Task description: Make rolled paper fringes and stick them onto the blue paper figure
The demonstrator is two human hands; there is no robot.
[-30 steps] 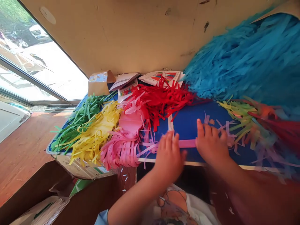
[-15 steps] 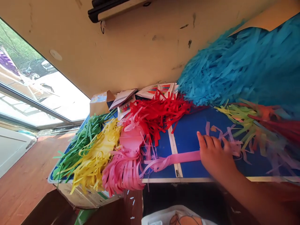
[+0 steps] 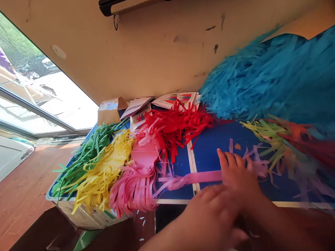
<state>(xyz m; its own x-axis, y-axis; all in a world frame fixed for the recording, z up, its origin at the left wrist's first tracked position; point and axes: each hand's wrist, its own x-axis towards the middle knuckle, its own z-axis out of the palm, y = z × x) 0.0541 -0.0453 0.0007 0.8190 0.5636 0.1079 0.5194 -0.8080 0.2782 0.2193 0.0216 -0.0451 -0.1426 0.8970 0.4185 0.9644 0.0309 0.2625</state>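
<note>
Daylight falls through a slanted window (image 3: 47, 90) at the far left, above a wooden floor (image 3: 21, 181), and a scuffed cream wall (image 3: 157, 59) rises behind everything. From where I stand, the blue worktop (image 3: 220, 139) with its pale edging is piled with cut paper. A green paper fringe (image 3: 86, 157) lies at the near left, touching a yellow paper fringe (image 3: 102, 170), with a pink paper fringe (image 3: 131, 188) beside that and a red paper fringe (image 3: 175, 125) behind it. Just past the red sit a cardboard box (image 3: 111, 111) and some printed cards (image 3: 172, 100). A great mass of blue paper fringe (image 3: 261, 80) bulks at the right, above a mixed-colour fringe (image 3: 277, 153).

A long pink paper strip (image 3: 193, 177) runs from the pink heap across the bare blue, over a pale divider. The right hand (image 3: 237, 174) rests on it, fingers spread wide. The left hand (image 3: 209, 216), blurred, sits near the worktop's front edge beside the right wrist, its fingers close together; I cannot tell whether it holds anything.
</note>
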